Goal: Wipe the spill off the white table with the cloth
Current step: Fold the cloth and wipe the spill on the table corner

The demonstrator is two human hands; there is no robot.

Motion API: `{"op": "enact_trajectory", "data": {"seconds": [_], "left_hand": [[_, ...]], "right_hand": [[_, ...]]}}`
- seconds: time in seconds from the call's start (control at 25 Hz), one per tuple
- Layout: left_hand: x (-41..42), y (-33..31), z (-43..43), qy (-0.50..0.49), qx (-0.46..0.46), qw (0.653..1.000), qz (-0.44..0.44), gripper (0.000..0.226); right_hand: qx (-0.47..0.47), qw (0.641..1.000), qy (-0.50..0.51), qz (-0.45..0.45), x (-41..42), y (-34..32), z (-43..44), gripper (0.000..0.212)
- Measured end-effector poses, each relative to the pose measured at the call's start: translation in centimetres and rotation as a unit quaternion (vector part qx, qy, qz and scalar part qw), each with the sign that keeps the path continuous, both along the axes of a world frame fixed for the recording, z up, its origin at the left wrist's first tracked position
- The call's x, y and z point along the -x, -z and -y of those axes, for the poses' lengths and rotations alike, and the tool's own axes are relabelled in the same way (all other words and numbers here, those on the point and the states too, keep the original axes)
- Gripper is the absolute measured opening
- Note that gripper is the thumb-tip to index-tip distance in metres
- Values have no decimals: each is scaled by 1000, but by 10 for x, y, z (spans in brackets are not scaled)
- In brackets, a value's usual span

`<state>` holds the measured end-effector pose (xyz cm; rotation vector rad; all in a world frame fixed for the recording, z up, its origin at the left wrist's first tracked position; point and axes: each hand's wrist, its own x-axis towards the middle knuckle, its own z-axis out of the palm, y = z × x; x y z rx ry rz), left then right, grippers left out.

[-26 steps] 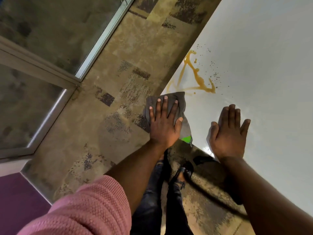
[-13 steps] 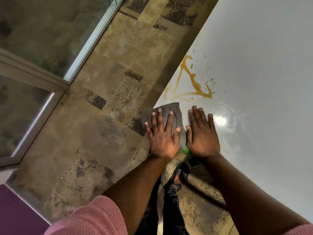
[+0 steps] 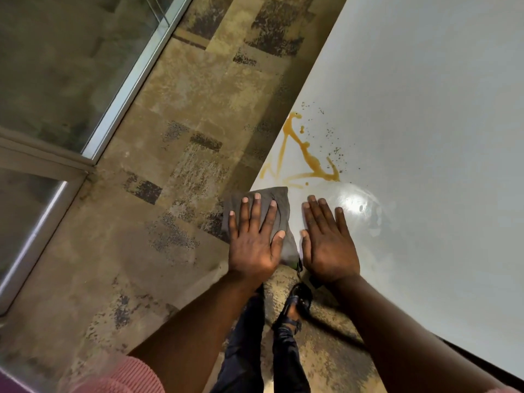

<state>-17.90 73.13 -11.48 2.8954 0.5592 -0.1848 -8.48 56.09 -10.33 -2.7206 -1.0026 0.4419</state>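
A folded grey cloth lies on the near corner of the white table, partly hanging over the table's left edge. My left hand lies flat on the cloth, fingers spread, pressing it down. My right hand rests flat on the bare tabletop just right of the cloth, holding nothing. An orange-brown spill with thin streaks and dark specks sits on the table beyond both hands, a short way past the cloth's far edge.
Patterned beige and dark carpet lies left of the table. A glass partition with a metal frame runs along the far left. My legs and a dark shoe stand below the table corner.
My right hand has slid left across the table and now lies beside the cloth. The left hand has stayed flat on the cloth.
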Motion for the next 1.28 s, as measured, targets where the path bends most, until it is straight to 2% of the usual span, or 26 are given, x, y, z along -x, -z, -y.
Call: {"op": "enact_trajectory", "data": {"seconds": [0.24,0.48,0.88,1.12,1.28], "left_hand": [[-31,-1,-29,49,1,999,-5,67],[-73,-7,-46,150,-2,989,-6,68],[-49,-7,-46,198,-19,980,-12,71],[-99,-6,-63,236,-24,971,-9,71],[-91,-6,-65,232,-26,972,6,70]], "right_hand": [[-20,1000,-5,-4,2,1,-3,63],[-35,999,5,29,4,7,-1,62],[2,998,58,28,6,9,-3,70],[2,997,71,41,4,14,-5,73],[-2,997,67,35,0,8,-6,72]]}}
